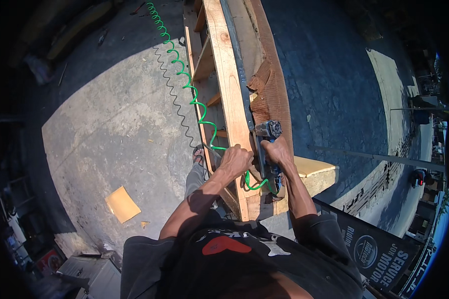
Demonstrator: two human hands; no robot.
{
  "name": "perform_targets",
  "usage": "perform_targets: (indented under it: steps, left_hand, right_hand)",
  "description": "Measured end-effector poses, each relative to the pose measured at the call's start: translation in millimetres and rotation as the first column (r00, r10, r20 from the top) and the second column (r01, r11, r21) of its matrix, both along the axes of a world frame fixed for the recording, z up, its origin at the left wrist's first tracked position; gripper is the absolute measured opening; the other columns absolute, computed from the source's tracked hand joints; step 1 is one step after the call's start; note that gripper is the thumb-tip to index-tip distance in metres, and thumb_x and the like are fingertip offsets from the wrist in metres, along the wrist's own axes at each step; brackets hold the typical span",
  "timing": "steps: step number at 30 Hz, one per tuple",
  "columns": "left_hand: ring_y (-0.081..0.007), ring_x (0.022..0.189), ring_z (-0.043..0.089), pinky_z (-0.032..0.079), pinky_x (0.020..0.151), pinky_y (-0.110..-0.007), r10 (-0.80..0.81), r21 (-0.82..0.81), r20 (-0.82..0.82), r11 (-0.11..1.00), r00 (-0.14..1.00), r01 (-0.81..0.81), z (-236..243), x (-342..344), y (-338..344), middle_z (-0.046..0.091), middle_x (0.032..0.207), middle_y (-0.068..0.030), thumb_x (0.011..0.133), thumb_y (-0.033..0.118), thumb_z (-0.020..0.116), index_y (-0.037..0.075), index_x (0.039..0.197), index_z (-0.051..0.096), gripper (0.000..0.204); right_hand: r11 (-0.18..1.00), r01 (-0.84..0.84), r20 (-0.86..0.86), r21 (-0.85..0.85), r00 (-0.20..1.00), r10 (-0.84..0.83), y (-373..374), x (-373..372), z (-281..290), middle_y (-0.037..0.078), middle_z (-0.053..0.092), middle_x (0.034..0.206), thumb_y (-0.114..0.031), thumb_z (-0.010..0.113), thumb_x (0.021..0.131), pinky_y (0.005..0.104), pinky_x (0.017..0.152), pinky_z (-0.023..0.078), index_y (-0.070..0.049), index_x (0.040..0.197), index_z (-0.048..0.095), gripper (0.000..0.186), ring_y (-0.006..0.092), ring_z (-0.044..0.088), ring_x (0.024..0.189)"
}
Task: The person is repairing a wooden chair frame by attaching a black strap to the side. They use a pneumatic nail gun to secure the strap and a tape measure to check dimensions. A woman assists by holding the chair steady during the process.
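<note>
My right hand (278, 151) is wrapped round a black and blue pneumatic staple gun (269, 129), whose body lies along the edge of a wooden furniture frame (227, 65). A coiled green air hose (193, 94) runs across the frame and joins the gun's near end. My left hand (236, 160) rests on the pale beam just left of the gun, fingers curled closed. Whatever those fingers pinch is hidden. Brown ribbed fabric (274, 65) covers the frame's right side, with a loose, crumpled flap (259, 94) beyond the gun.
Yellowish foam (314, 168) juts out to the right of my right forearm. On the concrete floor (110, 119) at left lies a flat yellow piece (122, 204). My foot (198, 154) stands beside the frame, close to the hose. A dark banner (371, 249) hangs at lower right.
</note>
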State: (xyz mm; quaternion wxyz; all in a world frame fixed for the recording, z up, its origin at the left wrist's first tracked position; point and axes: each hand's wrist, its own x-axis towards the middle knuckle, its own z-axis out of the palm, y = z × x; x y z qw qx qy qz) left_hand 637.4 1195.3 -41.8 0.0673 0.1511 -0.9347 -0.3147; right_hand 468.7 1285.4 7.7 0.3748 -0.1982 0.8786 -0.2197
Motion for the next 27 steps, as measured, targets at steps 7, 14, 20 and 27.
perform_targets:
  steps: [7, 14, 20, 27]
  left_hand:
    - [-0.0191, 0.075, 0.069, 0.053, 0.069, -0.030, 0.682, 0.656, -0.067, 0.580, 0.729, -0.483, 34.4, 66.8, -97.0, 0.073, 0.091, -0.0128, 0.097, 0.018, 0.065, 0.000, 0.111, 0.074, 0.025]
    - [-0.0129, 0.067, 0.059, 0.048, 0.063, -0.030, 0.362, 0.786, 0.125, 0.532, 0.924, -0.315, 65.0, 166.1, -202.5, 0.062, 0.107, -0.0132, 0.102, 0.032, 0.054, -0.001, 0.131, 0.056, 0.044]
    - [-0.0261, 0.082, 0.060, 0.049, 0.073, -0.040, 0.441, 0.535, -0.005, 0.759, 0.898, -0.370, 137.3, 196.4, -298.8, 0.058, 0.099, -0.0192, 0.099, 0.036, 0.058, -0.004, 0.116, 0.052, 0.043]
    - [-0.0427, 0.092, 0.059, 0.046, 0.084, -0.051, 0.600, 0.374, -0.015, 0.745, 0.800, -0.553, 147.1, 208.4, -380.6, 0.053, 0.100, -0.0299, 0.098, 0.040, 0.059, -0.007, 0.115, 0.040, 0.053]
  right_hand:
    - [0.948, 0.289, 0.229, -0.136, 0.940, -0.254, 19.2, 97.9, 35.5, 0.013, 0.064, 0.072, -0.018, 0.061, 0.081, 0.0338, 0.057, 0.048, 0.003, 0.084, 0.066, 0.022, 0.0183, 0.062, 0.062]
    - [0.300, 0.846, 0.777, -0.442, 0.527, -0.344, -120.0, 219.4, 44.1, 0.001, 0.050, 0.070, -0.005, 0.068, 0.090, 0.0282, 0.054, 0.044, 0.001, 0.127, 0.050, 0.042, 0.0113, 0.050, 0.056]
    - [0.660, 0.579, 0.681, -0.479, 0.719, -0.136, -244.4, 269.1, 87.5, 0.001, 0.061, 0.075, -0.034, 0.072, 0.093, 0.0307, 0.067, 0.047, -0.006, 0.082, 0.066, 0.030, 0.0099, 0.057, 0.068]
    - [0.780, 0.057, 0.341, -0.623, 0.918, 0.205, -354.6, 264.5, 58.9, 0.007, 0.070, 0.090, -0.047, 0.076, 0.087, 0.0339, 0.081, 0.052, -0.005, 0.110, 0.073, 0.048, 0.0175, 0.065, 0.085]
